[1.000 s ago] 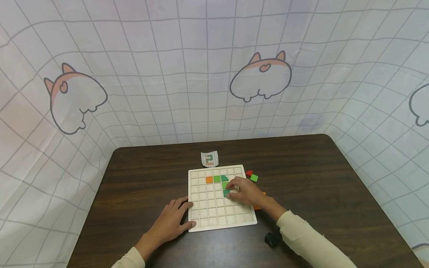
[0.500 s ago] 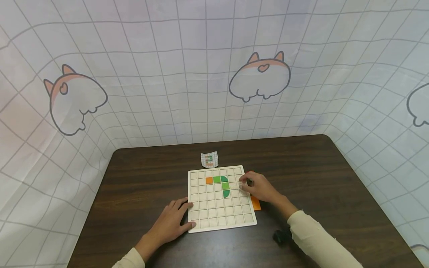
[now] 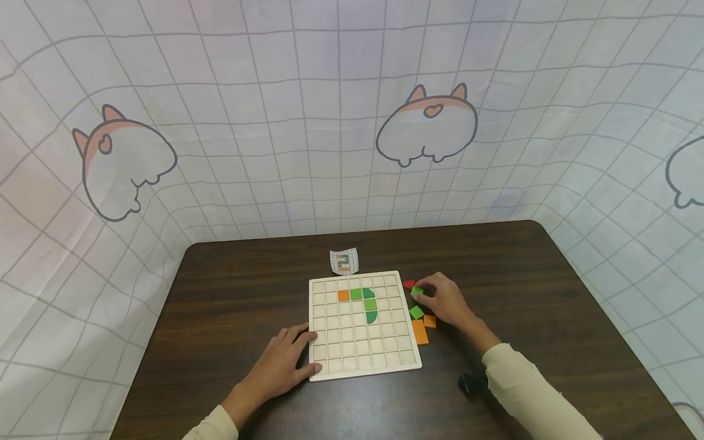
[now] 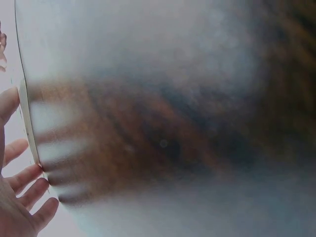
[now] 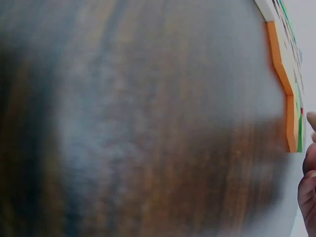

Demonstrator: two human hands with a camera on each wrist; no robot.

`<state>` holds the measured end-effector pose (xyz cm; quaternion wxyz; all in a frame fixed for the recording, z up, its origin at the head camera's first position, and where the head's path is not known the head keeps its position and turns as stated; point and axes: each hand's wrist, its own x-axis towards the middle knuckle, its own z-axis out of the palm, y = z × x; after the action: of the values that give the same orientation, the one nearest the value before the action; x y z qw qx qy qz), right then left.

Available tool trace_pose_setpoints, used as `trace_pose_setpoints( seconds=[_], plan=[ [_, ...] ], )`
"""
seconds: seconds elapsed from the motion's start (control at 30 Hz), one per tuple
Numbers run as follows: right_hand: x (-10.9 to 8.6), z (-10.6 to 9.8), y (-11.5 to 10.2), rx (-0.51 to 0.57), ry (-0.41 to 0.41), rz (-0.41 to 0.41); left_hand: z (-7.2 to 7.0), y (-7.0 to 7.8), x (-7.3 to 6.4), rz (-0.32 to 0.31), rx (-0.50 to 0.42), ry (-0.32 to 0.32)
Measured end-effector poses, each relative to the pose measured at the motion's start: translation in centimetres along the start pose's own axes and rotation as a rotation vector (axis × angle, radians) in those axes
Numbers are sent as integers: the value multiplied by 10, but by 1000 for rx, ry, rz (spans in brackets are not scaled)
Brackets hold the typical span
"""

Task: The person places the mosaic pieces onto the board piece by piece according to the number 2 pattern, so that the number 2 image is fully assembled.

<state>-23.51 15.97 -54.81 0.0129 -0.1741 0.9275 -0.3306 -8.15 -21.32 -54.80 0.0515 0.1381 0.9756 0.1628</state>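
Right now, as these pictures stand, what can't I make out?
Right hand: head view, too small to tell whether it pinches the upper loose green square; right edge cuts it off in right wrist view.
Left hand: left wrist view, cut off by left edge.
Printed slip: head view, fine details too small.
Tabletop grain: both wrist views, blurred.

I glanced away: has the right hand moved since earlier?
Yes: the right hand moved rightward, from over the white board to a green tile past its right edge.
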Motion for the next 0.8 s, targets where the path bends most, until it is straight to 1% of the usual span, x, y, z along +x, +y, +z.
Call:
trace_pose_setpoints(
  seconds=[0.27, 0.57, 0.8],
  plan=[
    [1, 5, 3, -30, -9, 46, -1, 0, 0, 3, 7, 2],
    [3, 7, 5, -42, -17, 47, -2, 0, -3, 24, -17, 12],
    [3, 7, 5, -63, -24, 51, -3, 1, -2, 22, -8, 13]
  ],
)
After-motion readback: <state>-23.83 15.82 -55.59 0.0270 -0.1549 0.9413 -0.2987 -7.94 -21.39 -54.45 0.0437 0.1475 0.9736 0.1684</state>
